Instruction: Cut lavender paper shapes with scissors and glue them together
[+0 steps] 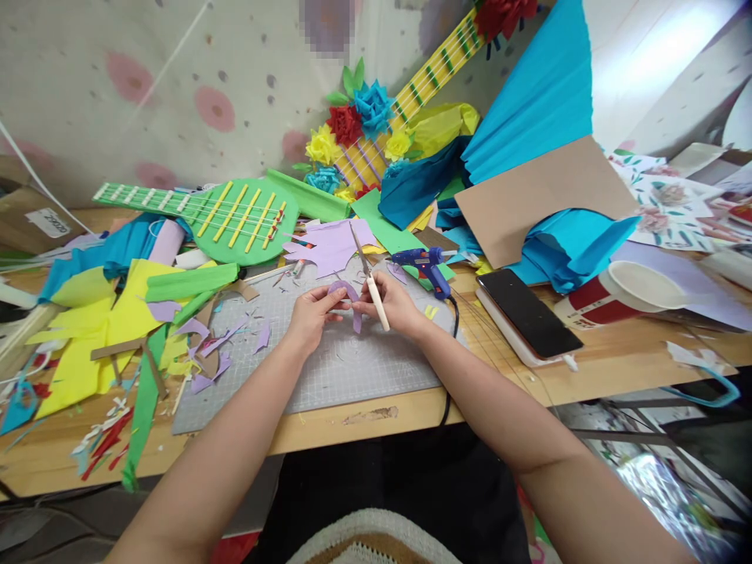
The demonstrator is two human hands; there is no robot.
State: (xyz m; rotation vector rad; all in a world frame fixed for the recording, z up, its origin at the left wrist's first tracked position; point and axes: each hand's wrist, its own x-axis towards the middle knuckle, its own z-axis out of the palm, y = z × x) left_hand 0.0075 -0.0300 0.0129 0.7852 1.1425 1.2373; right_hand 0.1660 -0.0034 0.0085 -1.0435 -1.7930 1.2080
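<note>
hands [311, 316] [397, 304] pinching purple strip [357, 322]; strip partly hidden; right also gripping white-handled tool [379, 304]; tool type unclear

On the surface [317, 429] lies a mat [381, 376]; above it, a strip [356, 319] between left hand [310, 315] and right hand [396, 305], scissors [377, 299] in the right. Scraps [76, 377] lie left; glue gun [428, 265], phone [529, 312], cup [626, 294] rightward; ukulele [247, 227] and guitar [412, 97] behind.

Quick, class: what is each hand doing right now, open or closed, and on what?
Left hand: closed, fingers pinching a curved purple paper strip.
Right hand: closed, holding a white-handled tool.
</note>
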